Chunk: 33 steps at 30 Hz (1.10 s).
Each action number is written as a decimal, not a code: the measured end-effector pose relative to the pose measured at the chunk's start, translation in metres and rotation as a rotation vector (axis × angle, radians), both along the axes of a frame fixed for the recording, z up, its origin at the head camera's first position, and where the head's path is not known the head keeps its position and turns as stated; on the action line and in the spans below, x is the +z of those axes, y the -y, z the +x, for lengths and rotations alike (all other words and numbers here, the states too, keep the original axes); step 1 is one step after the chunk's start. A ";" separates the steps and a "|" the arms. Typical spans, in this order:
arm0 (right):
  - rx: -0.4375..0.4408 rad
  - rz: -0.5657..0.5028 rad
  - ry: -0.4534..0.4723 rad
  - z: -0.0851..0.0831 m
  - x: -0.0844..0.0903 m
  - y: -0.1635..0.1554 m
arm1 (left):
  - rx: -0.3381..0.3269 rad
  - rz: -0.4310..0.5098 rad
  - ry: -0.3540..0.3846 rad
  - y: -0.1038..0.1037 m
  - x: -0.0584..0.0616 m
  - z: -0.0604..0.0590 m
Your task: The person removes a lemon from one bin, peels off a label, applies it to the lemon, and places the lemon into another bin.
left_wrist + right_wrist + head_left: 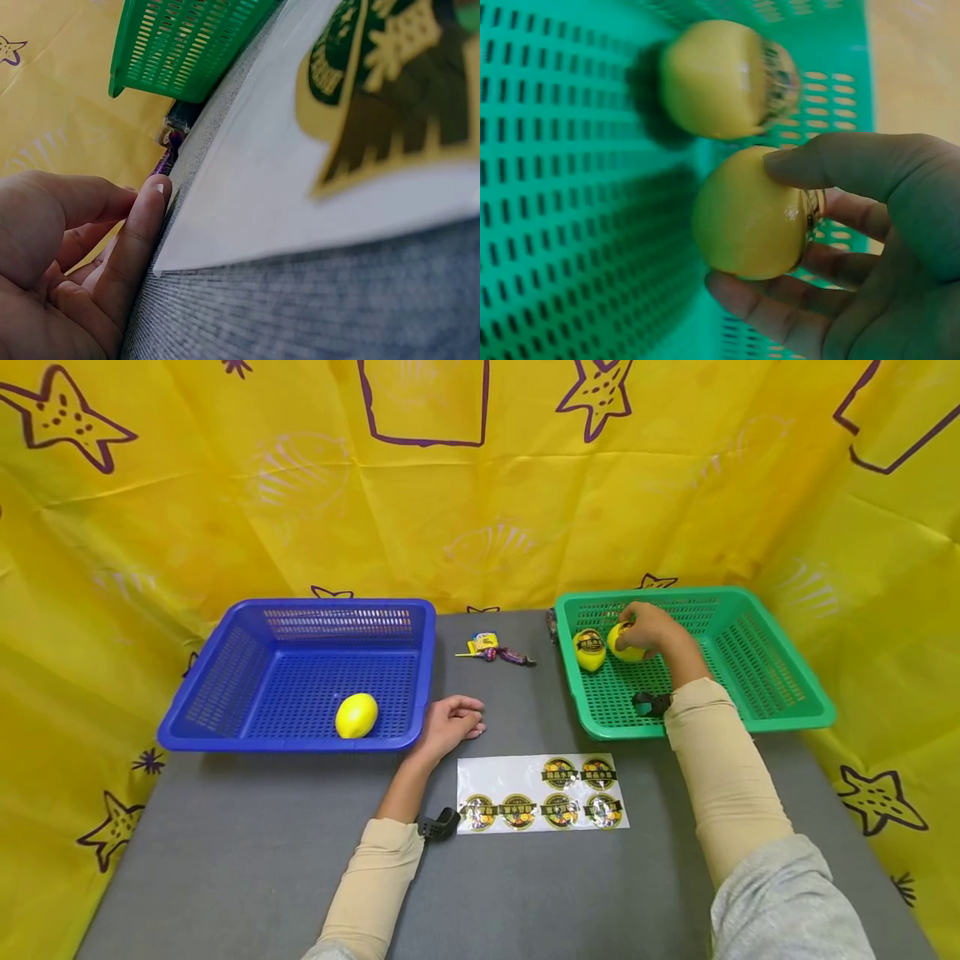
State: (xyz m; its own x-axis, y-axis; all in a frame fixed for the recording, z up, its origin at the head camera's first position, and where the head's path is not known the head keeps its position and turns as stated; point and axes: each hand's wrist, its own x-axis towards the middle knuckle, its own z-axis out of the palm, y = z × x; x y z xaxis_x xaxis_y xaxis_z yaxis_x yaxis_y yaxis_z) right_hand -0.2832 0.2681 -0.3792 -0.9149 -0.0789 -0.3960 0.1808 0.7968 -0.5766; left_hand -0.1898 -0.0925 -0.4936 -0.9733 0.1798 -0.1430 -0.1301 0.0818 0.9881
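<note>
Inside the green basket point(757, 727), my right hand point(654, 631) holds a lemon point(750, 217) between thumb and fingers; a dark printed label shows on its far side in the right wrist view. Beside it lies another lemon point(589, 653) with a round fruit sticker on it. My left hand point(452, 725) rests on the grey table, fingers loosely bent and holding nothing, between the blue basket point(296, 744) and a white sticker sheet point(498, 770). Several round black-and-gold stickers remain on that sheet. One plain lemon point(356, 716) sits in the blue basket's near right part.
Wrapped candies point(513, 657), one a lollipop, lie on the table between the baskets. A dark wrapped item point(552, 625) stands against the green basket's left side. A yellow patterned cloth point(465, 527) hangs behind and along both sides.
</note>
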 end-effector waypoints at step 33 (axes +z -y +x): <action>0.162 0.183 -0.052 0.000 -0.012 0.001 | 0.004 -0.010 -0.026 -0.001 0.000 0.002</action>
State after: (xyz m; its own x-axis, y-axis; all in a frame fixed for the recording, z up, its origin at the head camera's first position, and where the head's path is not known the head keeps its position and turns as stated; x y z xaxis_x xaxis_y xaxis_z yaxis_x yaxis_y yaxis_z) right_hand -0.2830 0.2674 -0.3916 -0.9158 -0.1575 -0.3695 0.0161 0.9048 -0.4256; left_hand -0.1879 -0.0911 -0.4931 -0.9773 0.1744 -0.1199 -0.1052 0.0914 0.9902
